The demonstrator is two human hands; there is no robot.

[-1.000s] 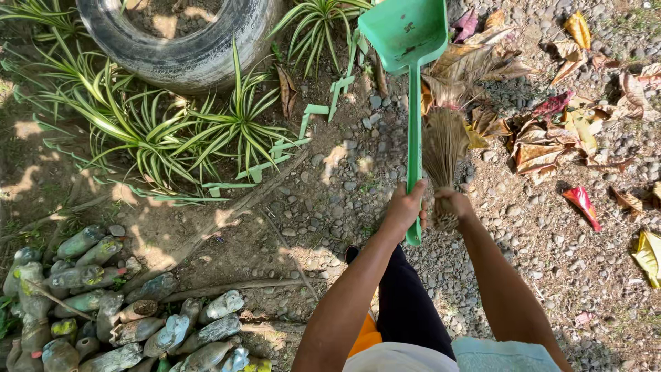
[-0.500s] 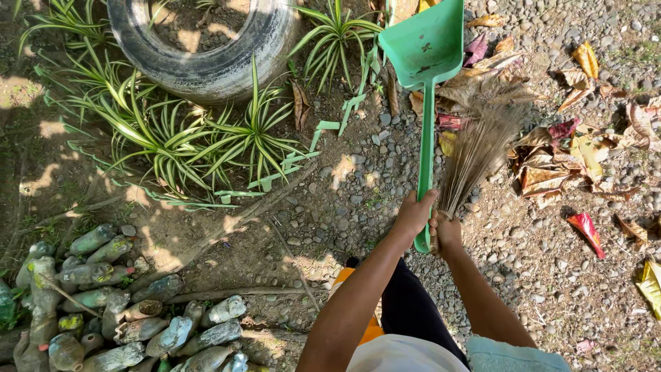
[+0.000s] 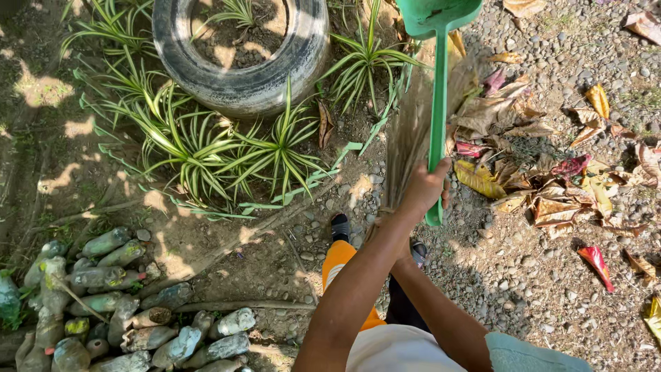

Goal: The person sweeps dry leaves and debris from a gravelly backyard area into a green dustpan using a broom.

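Broom [image 3: 413,131] swung left; left hand [image 3: 423,187] gripping dustpan [image 3: 438,103].

A green plastic dustpan [image 3: 438,41] on a long green handle stands nearly upright over gravel, its scoop at the top of the view and partly cut off by the frame edge, its grip end low near the person's feet. The handle runs straight down from the scoop to where the left hand [image 3: 425,187] wraps around it close to the bottom. Just left of the handle, a soft broom [image 3: 406,138] of pale brown bristles fans upward, blurred, its bound neck held in the right hand [image 3: 385,224], largely hidden behind the left forearm. The bristle tips reach the dry leaves [image 3: 513,148] heaped beside the dustpan.
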